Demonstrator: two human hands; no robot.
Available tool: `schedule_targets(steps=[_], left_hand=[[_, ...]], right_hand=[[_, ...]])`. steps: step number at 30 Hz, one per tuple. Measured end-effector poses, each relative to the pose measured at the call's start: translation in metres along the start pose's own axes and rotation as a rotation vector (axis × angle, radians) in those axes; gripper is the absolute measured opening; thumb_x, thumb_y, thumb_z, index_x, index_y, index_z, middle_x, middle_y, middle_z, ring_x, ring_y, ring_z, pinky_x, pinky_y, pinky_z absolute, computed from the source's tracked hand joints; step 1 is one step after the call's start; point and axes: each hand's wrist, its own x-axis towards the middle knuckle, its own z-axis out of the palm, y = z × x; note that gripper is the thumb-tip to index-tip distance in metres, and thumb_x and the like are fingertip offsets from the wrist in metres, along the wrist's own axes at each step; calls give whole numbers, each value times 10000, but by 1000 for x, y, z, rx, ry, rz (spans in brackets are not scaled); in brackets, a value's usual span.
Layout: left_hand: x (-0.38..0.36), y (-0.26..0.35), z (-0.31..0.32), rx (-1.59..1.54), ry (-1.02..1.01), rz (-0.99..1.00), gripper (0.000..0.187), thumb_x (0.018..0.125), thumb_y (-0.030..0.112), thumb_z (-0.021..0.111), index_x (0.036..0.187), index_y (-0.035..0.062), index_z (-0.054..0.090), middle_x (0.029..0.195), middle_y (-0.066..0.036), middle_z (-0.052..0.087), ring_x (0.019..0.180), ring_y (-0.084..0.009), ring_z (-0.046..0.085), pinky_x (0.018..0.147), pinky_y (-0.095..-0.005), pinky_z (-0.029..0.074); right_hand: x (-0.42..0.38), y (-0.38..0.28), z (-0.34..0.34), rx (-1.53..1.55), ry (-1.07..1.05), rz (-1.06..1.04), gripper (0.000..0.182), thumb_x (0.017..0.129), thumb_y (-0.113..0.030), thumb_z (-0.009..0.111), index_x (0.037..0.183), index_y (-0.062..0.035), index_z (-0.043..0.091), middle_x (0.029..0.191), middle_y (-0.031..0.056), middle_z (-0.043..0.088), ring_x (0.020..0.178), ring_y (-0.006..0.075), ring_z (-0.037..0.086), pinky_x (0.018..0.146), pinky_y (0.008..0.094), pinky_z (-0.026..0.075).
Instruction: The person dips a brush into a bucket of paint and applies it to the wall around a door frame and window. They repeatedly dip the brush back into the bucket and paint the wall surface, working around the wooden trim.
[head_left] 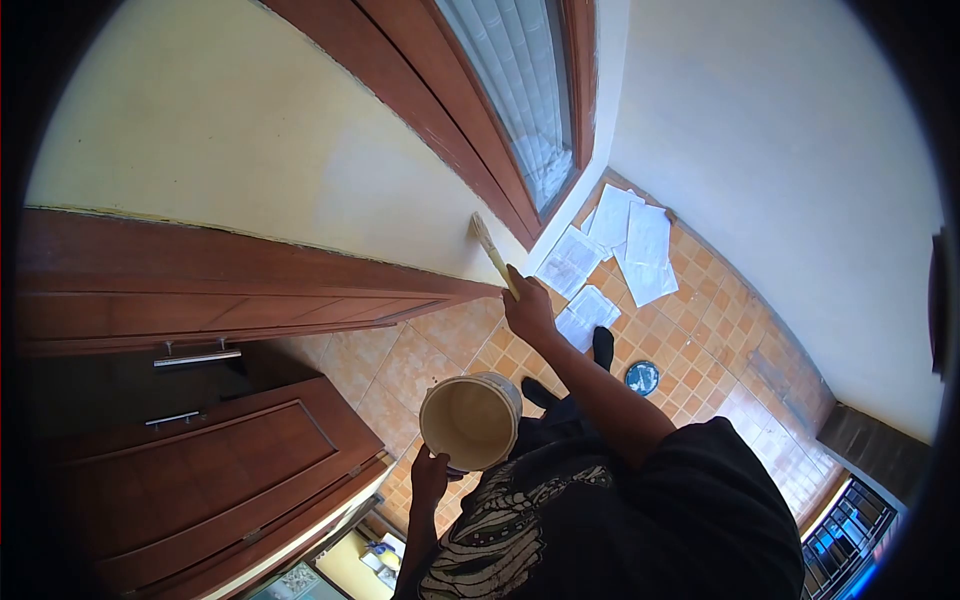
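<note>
My right hand (530,312) is closed round the handle of a paint brush (492,252). The bristles touch or nearly touch the pale yellow wall (250,130), between the brown window frame and the brown door frame, near a whiter patch. Lower down, my left hand (432,474) grips the rim of a round bucket (470,422). The bucket is tilted towards the camera, and its inside looks cream coloured.
White papers (648,240) lie on the tiled floor (690,330) by the wall corner. A round blue-rimmed lid (642,377) rests near my feet. A brown door (220,480) stands at the lower left, and a curtained window (520,90) is above.
</note>
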Motion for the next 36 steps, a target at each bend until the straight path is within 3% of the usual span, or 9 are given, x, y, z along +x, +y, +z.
schedule_targets(steps=[7,12,19,21,26,31,32,33,36], left_hand=[[-2,6,-5,41,10,13,451,892,94,529,1321,-32,471,906,-237,710,681,-308,746,585,-364,645],[-5,6,-14,107,28,39,440,869,99,536,1281,-52,503,912,-236,715,702,-292,750,592,-360,639],[-9,5,-16,122,37,5,435,869,100,545,1278,-44,506,901,-237,720,721,-287,753,608,-357,639],[-8,5,-15,151,31,10,440,870,101,545,1284,-39,505,897,-238,720,720,-287,752,613,-358,640],[-6,3,-13,119,9,44,455,865,107,548,1296,-31,501,884,-230,717,708,-284,751,616,-366,641],[-7,3,-12,139,5,22,473,871,101,545,1320,-33,482,900,-221,710,682,-288,746,595,-364,640],[-8,1,-12,135,4,18,486,877,90,539,1342,-34,465,899,-221,708,672,-293,743,585,-364,638],[-8,0,-13,131,2,13,501,884,80,533,1364,-34,448,898,-220,705,662,-297,740,574,-365,637],[-11,-6,-18,92,-27,36,485,885,83,542,1347,-39,457,893,-232,709,666,-309,743,577,-372,641]], right_hand=[[11,-19,-11,77,141,25,553,900,-71,648,1441,-106,538,916,200,612,811,374,641,752,462,508],[-9,1,-21,21,-200,-55,571,886,-93,598,1450,-140,525,987,213,585,907,400,617,799,485,501],[4,-23,-12,157,113,72,573,908,-73,615,1467,-119,501,962,223,618,890,411,632,807,482,493],[-3,-35,-3,159,-20,40,560,919,-88,599,1468,-104,488,968,232,616,896,423,629,812,487,490],[-33,13,-22,-105,-419,-23,508,917,-186,614,1408,-82,535,1050,242,639,989,434,636,876,512,501],[17,59,-2,-5,-314,285,452,912,-295,650,1293,-53,655,1001,234,724,964,362,703,866,433,529],[35,55,-4,50,-326,302,439,905,-306,654,1217,2,688,903,213,723,828,314,716,796,413,544],[50,17,-26,145,-403,445,386,878,-331,595,1009,11,717,1018,268,709,1009,413,673,902,478,515],[71,-44,-61,59,-496,176,417,923,-349,574,962,46,698,786,202,667,681,286,664,652,419,531]])
